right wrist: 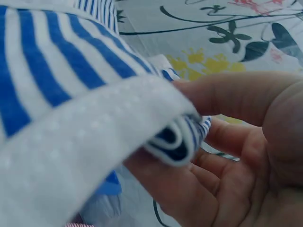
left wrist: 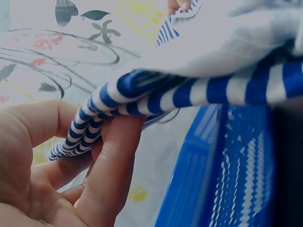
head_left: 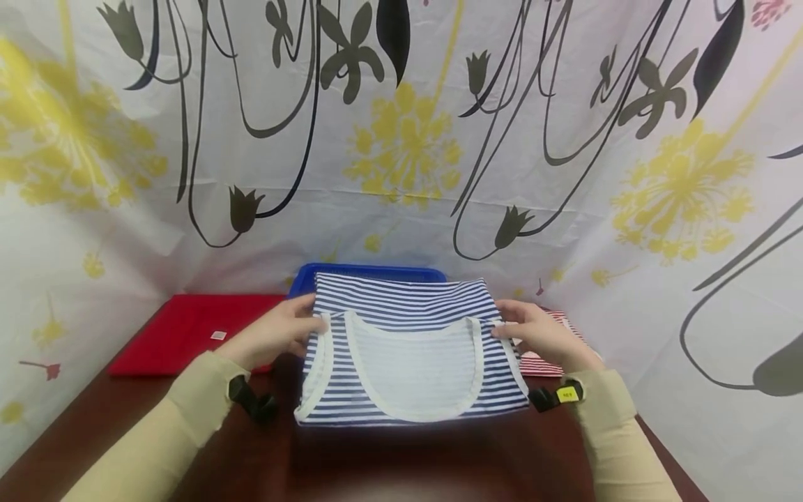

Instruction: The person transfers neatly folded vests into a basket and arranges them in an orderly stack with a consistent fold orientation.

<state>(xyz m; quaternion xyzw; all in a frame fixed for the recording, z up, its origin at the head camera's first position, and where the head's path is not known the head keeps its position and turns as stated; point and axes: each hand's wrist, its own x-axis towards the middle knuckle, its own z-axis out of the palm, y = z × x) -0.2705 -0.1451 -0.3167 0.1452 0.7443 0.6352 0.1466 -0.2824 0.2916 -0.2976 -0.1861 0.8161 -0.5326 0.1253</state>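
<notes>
A folded navy-and-white striped tank top (head_left: 401, 307) with white trim hangs lifted in front of me, its scooped neckline facing my side. My left hand (head_left: 276, 331) pinches its left edge; in the left wrist view the thumb lies on one side of the folded layers and the fingers (left wrist: 113, 165) on the other. On the opposite edge my right hand (head_left: 542, 335) pinches the top the same way. The right wrist view shows the rolled layers of the striped cloth (right wrist: 175, 142) between thumb and fingers.
Behind the tank top stands a blue plastic basket (head_left: 307, 275), mostly hidden. A red folded cloth (head_left: 188, 335) with a small white label lies at the left of the dark brown table (head_left: 238, 460). Red-and-white striped cloth (head_left: 539, 366) lies at the right. A flower-printed sheet (head_left: 401, 230) hangs behind.
</notes>
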